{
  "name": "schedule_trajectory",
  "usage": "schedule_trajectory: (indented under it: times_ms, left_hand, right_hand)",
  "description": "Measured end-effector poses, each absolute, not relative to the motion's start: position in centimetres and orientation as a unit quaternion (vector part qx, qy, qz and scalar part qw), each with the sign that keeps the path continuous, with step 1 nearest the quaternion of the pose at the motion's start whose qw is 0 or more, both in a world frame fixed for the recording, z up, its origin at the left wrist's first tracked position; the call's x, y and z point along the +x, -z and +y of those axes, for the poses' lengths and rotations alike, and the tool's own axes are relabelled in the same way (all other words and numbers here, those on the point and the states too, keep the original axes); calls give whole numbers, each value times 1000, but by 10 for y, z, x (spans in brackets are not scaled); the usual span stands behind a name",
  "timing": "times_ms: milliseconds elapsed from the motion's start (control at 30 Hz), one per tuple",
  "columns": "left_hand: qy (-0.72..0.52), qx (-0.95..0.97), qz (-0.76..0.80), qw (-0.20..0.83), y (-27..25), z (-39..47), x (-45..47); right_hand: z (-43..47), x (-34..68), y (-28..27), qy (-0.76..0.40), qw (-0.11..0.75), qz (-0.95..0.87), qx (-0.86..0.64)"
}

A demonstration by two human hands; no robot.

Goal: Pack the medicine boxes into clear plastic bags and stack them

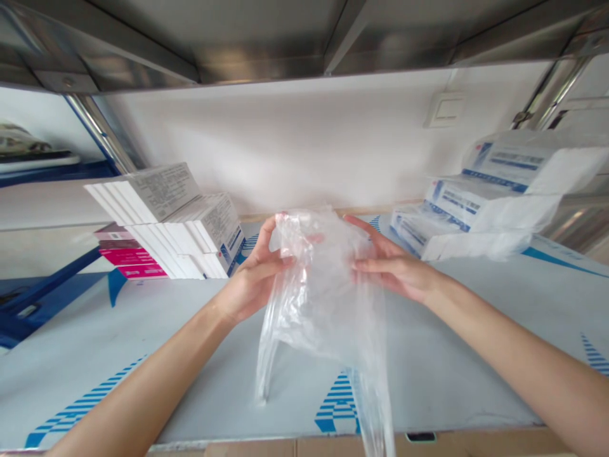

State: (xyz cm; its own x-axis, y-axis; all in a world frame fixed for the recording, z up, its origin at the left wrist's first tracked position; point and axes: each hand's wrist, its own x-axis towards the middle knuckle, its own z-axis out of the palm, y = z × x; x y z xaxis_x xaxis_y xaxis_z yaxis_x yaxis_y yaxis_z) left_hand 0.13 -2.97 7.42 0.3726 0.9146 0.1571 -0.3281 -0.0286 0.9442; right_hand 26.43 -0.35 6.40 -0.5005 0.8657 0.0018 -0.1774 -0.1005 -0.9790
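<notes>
A clear plastic bag hangs between my two hands above the shelf, its two handle strips dangling toward the front edge. My left hand pinches the bag's left side between thumb and fingers. On the opposite side, my right hand grips the bag too, its fingertips partly behind the thin film. The bag looks flat and crumpled, and nothing shows inside it.
White boxes are stacked at the left, beside pink boxes. Plastic-wrapped white and blue boxes stand in steps at the right. A metal shelf hangs low overhead. A switch is on the back wall.
</notes>
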Motion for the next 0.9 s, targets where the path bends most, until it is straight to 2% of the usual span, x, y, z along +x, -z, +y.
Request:
schedule_trajectory:
  times_ms: [167,300,433,533,633,767,900]
  left_hand:
    - [-548,557,370,502,-63,-12,-5]
    - [-552,600,398,419,-56,-1,-10]
    - [-557,623,413,364,-56,-3,-9]
    - [-556,590,444,381,-64,-3,-6]
    - [-528,585,482,384,-79,9,-7]
    - [-506,622,527,283,-98,46,-13]
    - [-496,633,551,224,-95,87,-19]
  right_hand:
    - [15,275,-60,-549,535,-505,-397]
    - [28,283,-59,-503,594,-458,-429]
    - [24,285,-61,-545,554,-480,-407]
    - [24,282,-64,-574,491,-536,-377]
    - [42,275,-75,-537,515,-537,-397]
    - [89,262,-106,-449,537,-549,-457]
    - [128,249,-121,-416,504,-586,-479]
